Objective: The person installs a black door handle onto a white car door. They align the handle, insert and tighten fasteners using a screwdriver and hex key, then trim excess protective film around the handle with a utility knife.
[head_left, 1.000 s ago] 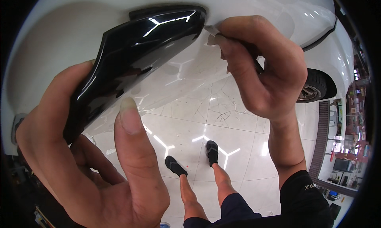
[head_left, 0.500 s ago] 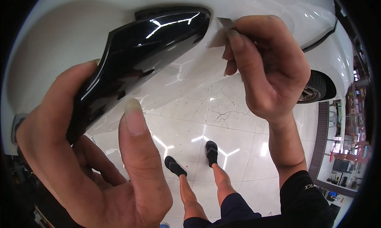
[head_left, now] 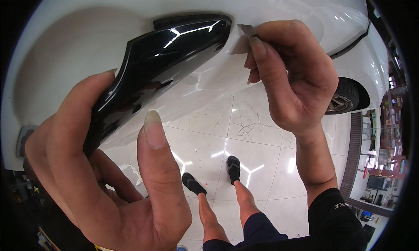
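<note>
A glossy black car door handle (head_left: pixel 161 54) slants across the upper left in front of a white door panel (head_left: pixel 270 4). My left hand (head_left: pixel 118 176) has its fingers curled round the handle's near end; the fingertip shows over its upper edge. The left thumb stands up apart from the handle, on its lower side. Close to the handle's far right end, my right hand (head_left: pixel 297 72) pinches a thin grey blade-like piece (head_left: pixel 246 29) between thumb and index finger. Its angled tip points up and left, a small gap from the handle.
A round recess (head_left: pixel 56 50) lies in the door behind the handle. A car wheel (head_left: pixel 342 96) is at the right. Shelves with tools and goods (head_left: pixel 379 172) line the right edge. My feet in black shoes (head_left: pixel 194 183) stand on the pale tiled floor (head_left: pixel 248 133).
The handle and my left hand have shifted slightly right and down in the view. My right hand and the grey piece sit a little lower. Both grips look the same.
</note>
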Available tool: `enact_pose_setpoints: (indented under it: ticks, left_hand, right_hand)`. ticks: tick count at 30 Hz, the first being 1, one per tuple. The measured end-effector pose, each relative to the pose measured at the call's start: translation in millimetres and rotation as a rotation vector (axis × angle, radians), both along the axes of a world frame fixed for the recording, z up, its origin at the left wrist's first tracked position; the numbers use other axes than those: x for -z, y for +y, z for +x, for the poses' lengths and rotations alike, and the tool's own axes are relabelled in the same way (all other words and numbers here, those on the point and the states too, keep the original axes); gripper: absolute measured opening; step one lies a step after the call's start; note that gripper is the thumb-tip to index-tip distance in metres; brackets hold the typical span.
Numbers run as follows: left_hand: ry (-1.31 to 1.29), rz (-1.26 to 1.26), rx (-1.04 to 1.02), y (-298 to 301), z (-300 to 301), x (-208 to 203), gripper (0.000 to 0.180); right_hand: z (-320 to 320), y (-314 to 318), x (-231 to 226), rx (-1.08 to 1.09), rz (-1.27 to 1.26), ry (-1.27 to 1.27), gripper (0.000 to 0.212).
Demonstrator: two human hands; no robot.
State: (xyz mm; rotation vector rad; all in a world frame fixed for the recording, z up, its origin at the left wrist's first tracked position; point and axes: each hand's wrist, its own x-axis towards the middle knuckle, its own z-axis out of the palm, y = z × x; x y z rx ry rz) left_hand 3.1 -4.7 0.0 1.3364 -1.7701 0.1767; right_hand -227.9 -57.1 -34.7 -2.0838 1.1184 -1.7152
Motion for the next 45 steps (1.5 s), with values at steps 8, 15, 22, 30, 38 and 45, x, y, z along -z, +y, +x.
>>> enact_pose_setpoints:
  ticks: [8, 15, 22, 30, 38, 45]
  left_hand:
    - [0.028, 0.021, -0.029, 3.3, -4.3, -3.7, 0.037]
    - [0.076, 0.086, -0.045, 7.0, -12.3, -10.8, 0.035]
    - [0.045, 0.049, -0.035, 5.8, -7.4, -9.5, 0.036]
    - [0.106, 0.050, -0.027, 4.9, -9.8, -7.5, 0.036]
    - [0.116, 0.063, -0.061, 6.3, -10.6, -9.9, 0.035]
    - [0.112, 0.064, -0.069, 6.2, -14.0, -13.1, 0.036]
  right_hand:
    - [-10.4, 1.0, -34.9, 0.069, -0.121, 0.488, 0.009]
    - [-12.3, 5.1, -39.9, 0.024, 0.048, 0.373, 0.008]
    - [-9.2, -1.7, -13.0, -0.005, -0.011, 0.123, 0.007]
    - [-18.1, -4.6, -48.6, -0.038, -0.090, 0.512, 0.010]
    - [-18.8, -9.8, -48.1, -0.050, -0.160, 0.522, 0.012]
    - [-19.8, -12.1, -48.6, -0.033, -0.233, 0.577, 0.014]
